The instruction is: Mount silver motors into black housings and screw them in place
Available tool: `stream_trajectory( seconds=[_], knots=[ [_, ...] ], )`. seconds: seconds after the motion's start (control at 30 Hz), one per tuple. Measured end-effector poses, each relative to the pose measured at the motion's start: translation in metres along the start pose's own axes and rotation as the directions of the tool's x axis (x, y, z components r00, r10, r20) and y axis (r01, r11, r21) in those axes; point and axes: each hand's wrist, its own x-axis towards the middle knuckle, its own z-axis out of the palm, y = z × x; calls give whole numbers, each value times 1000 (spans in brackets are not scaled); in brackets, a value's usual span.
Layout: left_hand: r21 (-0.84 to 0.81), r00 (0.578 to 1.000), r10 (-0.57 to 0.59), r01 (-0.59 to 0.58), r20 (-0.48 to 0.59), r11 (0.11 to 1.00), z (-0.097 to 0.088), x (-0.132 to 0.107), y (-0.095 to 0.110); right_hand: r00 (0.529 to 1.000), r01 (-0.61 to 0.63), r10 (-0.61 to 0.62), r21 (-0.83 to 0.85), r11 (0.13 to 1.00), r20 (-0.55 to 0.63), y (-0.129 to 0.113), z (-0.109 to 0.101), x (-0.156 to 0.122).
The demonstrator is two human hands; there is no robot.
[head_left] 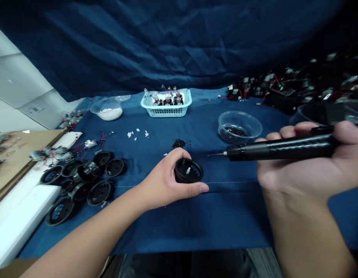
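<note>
Head view: left hand (164,179) closed around a black round housing (189,170), thumb along its lower rim, held just above the blue cloth near the bench's front edge, mid-span; white peg visible inside. Right hand (300,162) curled around a black electric screwdriver (277,151), held level, steel bit (216,154) pointing toward the housing, near but not touching. State of things: more black housings (98,193) grouped by the left edge, at least one with a metal part on it, the others look bare. Loose wired motors (60,154) lie just behind them. Pale-blue plastic basket (166,110) at the far edge holds wired units. Clear bowl of small black parts (239,126) sits right of centre; small black pile (179,143) sits just beyond the left hand. Dark heap of wired units (271,87) fills the far-right corner; contents hard to make out.
</note>
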Motion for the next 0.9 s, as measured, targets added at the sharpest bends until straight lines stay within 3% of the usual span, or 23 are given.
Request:
stream_trajectory(
  seconds=[0.03,0.1,0.17,0.23,0.33,0.53,0.6,0.77,0.83,0.9],
  knots=[
    [-55,1000,25,-25,-8,998,-3,0,0,999,16,-14,46,999,-39,2,0,4],
    [-252,999,43,-42,-3,967,-6,-1,-1,999,-43,44,54,998,-10,5,-1,7],
    [-489,998,44,-18,41,872,-9,-1,-1,994,-107,107,10,994,13,7,-5,5],
    [-652,995,59,9,83,758,-11,-3,1,967,-240,240,11,971,-84,11,-13,1],
    [-767,991,49,64,123,639,-14,-6,6,892,-421,422,45,906,-158,19,-28,-7],
    [-889,985,44,133,169,438,-20,-5,3,849,-489,497,87,868,-182,37,-53,-10],
    [-895,984,61,128,169,426,-19,-3,0,846,-490,502,107,865,-182,39,-58,-10],
    [-857,988,26,119,153,502,-14,1,-3,814,-532,553,156,832,-178,30,-64,-15],
    [-844,984,-19,162,177,512,-11,3,-5,785,-573,597,175,801,-164,24,-64,-20],
    [-833,974,-52,216,221,510,-8,4,-8,725,-649,674,185,738,-141,20,-64,-26]
  ],
)
